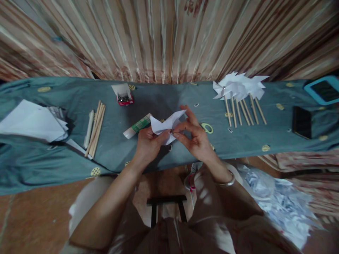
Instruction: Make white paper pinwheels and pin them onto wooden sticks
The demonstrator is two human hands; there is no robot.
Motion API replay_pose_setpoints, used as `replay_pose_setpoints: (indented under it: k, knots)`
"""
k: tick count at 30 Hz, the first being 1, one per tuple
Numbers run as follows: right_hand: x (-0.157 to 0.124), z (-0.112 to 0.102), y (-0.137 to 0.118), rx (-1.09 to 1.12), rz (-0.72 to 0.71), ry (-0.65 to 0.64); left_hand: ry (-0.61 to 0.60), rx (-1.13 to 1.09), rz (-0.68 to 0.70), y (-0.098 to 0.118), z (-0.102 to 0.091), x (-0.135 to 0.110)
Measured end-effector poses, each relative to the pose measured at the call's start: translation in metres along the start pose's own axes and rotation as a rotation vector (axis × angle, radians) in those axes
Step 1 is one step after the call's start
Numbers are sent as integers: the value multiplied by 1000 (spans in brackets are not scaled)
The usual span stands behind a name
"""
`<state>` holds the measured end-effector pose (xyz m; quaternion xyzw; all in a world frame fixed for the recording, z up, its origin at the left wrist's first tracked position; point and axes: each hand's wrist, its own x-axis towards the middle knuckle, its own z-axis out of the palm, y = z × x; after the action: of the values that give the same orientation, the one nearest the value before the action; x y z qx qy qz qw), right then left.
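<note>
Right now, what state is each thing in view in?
Paper pinwheel, folded, in both hands
Left hand, closed on the paper
Right hand, pinching near the pinwheel's centre
Red box, open, small metal pieces inside
Green-and-white tube, lying on its side
Wooden sticks, loosely bunched
Pinwheels on sticks, lying overlapped
Paper stack, uneven
Phone, lying flat, dark
Blue-framed tablet, screen dark

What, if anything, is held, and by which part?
A folded white paper: the left hand grips its lower-left part. The right hand pinches a tiny unclear piece near the paper's middle.
</note>
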<state>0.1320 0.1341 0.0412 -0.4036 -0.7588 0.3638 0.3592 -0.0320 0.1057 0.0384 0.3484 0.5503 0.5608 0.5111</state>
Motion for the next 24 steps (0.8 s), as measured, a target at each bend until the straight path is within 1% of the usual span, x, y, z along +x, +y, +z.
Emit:
replay_pose_setpoints:
  k: [6, 16, 22, 24]
  knots:
    - [2, -2, 2, 7, 5, -19, -6, -11, -11, -1, 1, -1]
    - [2, 0, -1, 78, 4, 2, 5, 6, -7, -1, 0, -2]
    - [2, 0, 0, 90, 23, -6, -35, -6, 45, -2, -1, -3]
    - [2, 0, 0, 76, 32, -8, -30, 4, 45, -2, -1, -3]
